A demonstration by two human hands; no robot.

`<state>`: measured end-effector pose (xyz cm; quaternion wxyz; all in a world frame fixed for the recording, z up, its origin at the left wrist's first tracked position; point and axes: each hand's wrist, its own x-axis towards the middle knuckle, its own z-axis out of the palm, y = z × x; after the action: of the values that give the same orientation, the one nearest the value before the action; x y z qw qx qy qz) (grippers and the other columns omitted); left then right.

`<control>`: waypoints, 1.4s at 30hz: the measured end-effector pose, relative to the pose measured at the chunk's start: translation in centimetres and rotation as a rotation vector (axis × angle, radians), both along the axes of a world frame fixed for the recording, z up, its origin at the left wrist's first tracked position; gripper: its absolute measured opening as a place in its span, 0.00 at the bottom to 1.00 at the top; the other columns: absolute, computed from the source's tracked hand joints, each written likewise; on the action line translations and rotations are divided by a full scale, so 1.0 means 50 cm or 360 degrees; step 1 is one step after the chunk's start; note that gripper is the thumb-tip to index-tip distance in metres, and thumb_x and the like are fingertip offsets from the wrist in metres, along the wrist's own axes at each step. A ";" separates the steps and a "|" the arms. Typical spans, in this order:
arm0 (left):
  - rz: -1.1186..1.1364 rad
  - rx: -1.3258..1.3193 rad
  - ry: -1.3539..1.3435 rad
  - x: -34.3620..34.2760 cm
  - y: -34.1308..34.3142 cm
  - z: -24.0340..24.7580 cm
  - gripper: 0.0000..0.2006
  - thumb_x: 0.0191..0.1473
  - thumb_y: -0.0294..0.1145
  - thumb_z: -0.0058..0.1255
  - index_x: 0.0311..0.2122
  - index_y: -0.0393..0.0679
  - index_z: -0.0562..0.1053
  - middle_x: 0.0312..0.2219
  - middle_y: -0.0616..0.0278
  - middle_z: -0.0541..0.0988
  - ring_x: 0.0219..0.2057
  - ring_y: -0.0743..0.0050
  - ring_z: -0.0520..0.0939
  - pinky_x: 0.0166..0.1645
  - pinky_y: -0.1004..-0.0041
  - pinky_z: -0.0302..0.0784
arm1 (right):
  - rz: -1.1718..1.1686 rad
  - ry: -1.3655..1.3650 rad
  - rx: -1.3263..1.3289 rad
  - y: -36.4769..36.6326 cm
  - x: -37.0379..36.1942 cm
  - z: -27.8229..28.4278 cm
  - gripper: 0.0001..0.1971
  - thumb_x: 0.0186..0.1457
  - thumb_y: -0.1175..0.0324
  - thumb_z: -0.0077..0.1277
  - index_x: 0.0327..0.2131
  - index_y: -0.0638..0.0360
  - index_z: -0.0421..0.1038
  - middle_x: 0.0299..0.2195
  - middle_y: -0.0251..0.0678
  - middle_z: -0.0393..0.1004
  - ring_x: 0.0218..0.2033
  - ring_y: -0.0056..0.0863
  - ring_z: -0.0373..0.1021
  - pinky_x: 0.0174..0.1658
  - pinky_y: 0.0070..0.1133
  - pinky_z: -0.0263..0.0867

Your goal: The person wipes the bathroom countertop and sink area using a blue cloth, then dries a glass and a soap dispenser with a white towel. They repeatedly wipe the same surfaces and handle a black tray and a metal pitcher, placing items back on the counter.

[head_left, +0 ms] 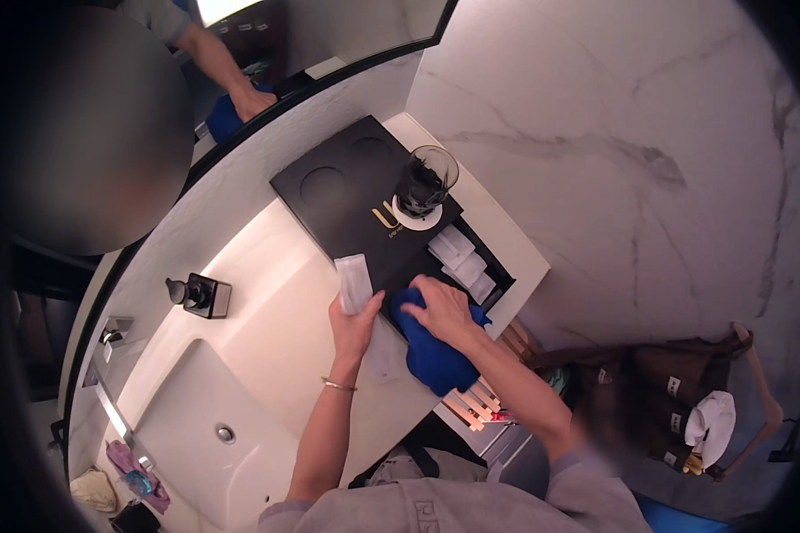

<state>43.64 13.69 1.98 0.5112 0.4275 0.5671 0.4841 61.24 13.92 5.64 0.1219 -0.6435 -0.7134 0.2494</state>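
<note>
In my left hand is a slim white packet, pinched at its lower end and held over the near left edge of a black tray. My right hand grips a bunched blue cloth, which lies across the tray's front corner and hangs past the counter edge. Beside that hand, several white packets sit in the tray's sunken compartment. Farther back, a clear glass stands on a white round coaster; it looks dark inside, but I cannot tell why.
A white basin is at the left, with a chrome faucet and a black pump bottle. A mirror runs along the back. Brown cloth bags stand lower right, near a slatted wooden rack under the counter.
</note>
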 end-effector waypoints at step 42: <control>-0.1196 0.0843 0.1591 0.091 -0.046 0.123 0.33 0.39 0.22 0.52 0.56 0.50 0.66 0.57 0.57 0.67 0.55 0.62 0.70 0.59 0.59 0.58 | -0.0616 0.0475 -0.0298 -0.091 0.137 0.120 0.20 0.57 0.58 0.52 0.40 0.70 0.71 0.22 0.40 0.75 0.21 0.31 0.74 0.28 0.26 0.67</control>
<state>48.18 11.39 8.12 0.1991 0.8787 0.4105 0.1405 68.10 9.38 11.63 0.2110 -0.7325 -0.5250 0.3785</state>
